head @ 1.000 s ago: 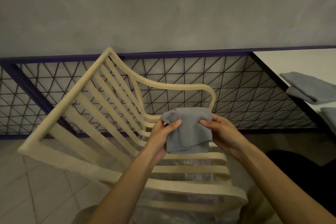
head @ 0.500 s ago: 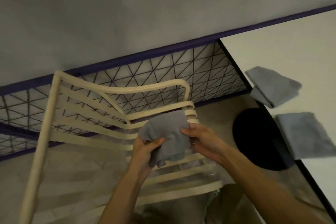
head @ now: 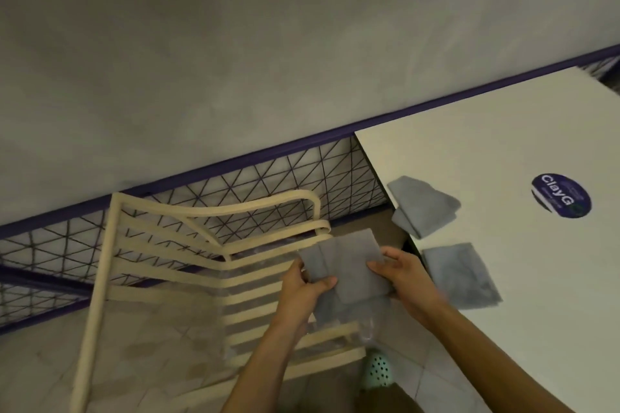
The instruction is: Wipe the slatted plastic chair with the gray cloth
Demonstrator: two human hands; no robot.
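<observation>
Here the left hand point(head: 302, 290) and right hand point(head: 404, 278) pinch the folded gray cloth point(head: 349, 261) by its sides, over the right edge of the slatted plastic chair point(head: 235, 208), slats crosswise beneath, left hand nearer.

- You have three gray cloths in view: one held cloth point(head: 345, 265) between your hands, plus one folded cloth point(head: 424, 206) and one flatter cloth point(head: 459, 275) on the table.
- One slatted plastic chair point(head: 102, 265).
- One white table point(head: 503, 144), with one round blue sticker point(head: 561, 200).
- Two hands: your left hand point(head: 302, 292) and your right hand point(head: 406, 282).
- One mint perforated item point(head: 377, 370), too cut off to name.
</observation>
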